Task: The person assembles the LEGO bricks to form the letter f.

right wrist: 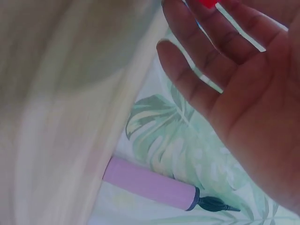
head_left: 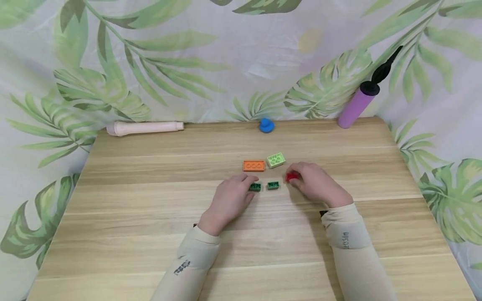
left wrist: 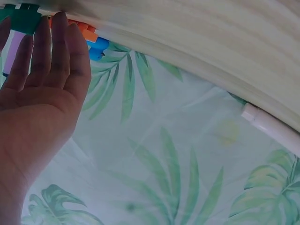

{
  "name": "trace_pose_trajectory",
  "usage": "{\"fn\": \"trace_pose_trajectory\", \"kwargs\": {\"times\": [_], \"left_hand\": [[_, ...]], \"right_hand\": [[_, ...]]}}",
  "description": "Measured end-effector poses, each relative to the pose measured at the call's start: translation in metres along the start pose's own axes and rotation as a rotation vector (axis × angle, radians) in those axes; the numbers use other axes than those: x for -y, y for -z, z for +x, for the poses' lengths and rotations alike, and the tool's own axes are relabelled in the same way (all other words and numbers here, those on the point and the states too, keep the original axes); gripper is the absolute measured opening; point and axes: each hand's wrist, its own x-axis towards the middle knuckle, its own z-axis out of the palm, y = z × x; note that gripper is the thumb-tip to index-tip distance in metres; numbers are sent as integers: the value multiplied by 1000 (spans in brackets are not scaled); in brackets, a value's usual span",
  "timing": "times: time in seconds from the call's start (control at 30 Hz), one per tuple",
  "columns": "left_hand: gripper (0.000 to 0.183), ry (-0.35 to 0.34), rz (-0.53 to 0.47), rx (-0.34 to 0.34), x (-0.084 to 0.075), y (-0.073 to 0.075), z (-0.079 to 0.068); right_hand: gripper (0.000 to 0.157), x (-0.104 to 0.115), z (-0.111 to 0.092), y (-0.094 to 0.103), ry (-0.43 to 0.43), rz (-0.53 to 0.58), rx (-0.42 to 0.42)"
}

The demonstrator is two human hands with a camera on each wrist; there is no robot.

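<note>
In the head view, my left hand [head_left: 232, 198] has its thumb and forefinger at a small dark green toy brick [head_left: 255, 187], pinching its left end. That brick [left wrist: 23, 19] shows between thumb and fingertips in the left wrist view. A second dark green brick [head_left: 273, 185] lies just to its right. My right hand [head_left: 314, 182] pinches a red toy brick [head_left: 291, 177] between thumb and fingers; the hand hides part of it. Behind the green bricks are an orange brick [head_left: 254, 166] and a light green brick [head_left: 276, 160], both with their hollow undersides up.
A blue knob-like piece [head_left: 266, 125] sits at the table's back edge. Back left lies a pale pink microphone-shaped object [head_left: 147, 128]. At the back right, a purple hand pump [head_left: 355, 108] with a black top leans against the leaf-print cloth [head_left: 256, 54]. Wood-grain tabletop [head_left: 132, 196] surrounds the bricks.
</note>
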Motion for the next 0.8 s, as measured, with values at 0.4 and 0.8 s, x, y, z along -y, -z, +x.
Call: {"fn": "trace_pose_trajectory", "kwargs": {"times": [0.4,0.8], "left_hand": [[29,-3,-197,-29,5,7,-2],[19,68,-243,-91,8,18,0]], "right_hand": [[25,1,-2,12,35,220,-256],[26,6,-7,16,42,270,-592]]}}
